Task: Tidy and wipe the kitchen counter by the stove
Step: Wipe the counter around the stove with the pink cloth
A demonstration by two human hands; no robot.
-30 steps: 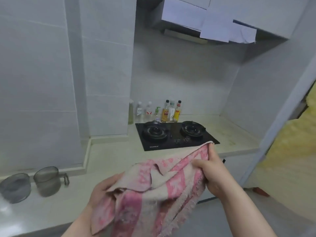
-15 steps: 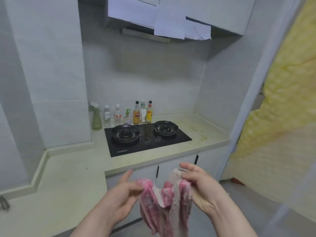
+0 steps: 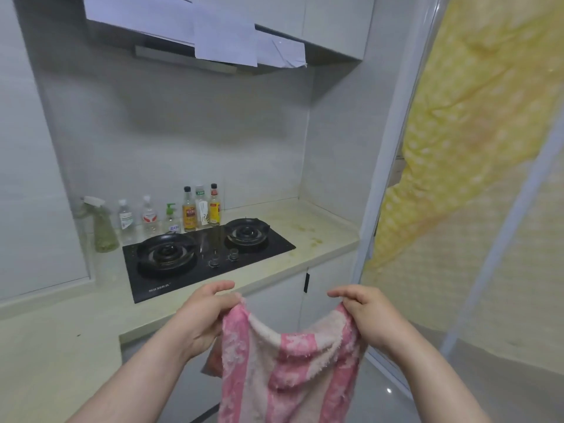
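Note:
A pink and white striped towel [image 3: 290,370] hangs spread between my two hands in front of the counter's edge. My left hand [image 3: 204,315] pinches its upper left corner and my right hand [image 3: 366,312] pinches the upper right corner. The cream counter [image 3: 311,230] runs along the wall, with yellowish stains to the right of the black two-burner stove [image 3: 201,257]. Both hands are held in front of the counter, below the stove, not touching it.
Behind the stove stands a row of bottles [image 3: 200,209], with a green spray bottle [image 3: 102,227] at the left. White cabinet doors [image 3: 323,297] are under the counter. A yellow patterned curtain [image 3: 476,178] hangs at the right. A range hood with papers [image 3: 225,38] is overhead.
The bunched towel has been pulled open: my hands moved apart, each holding a top corner. The view has shifted right and closer to the stove.

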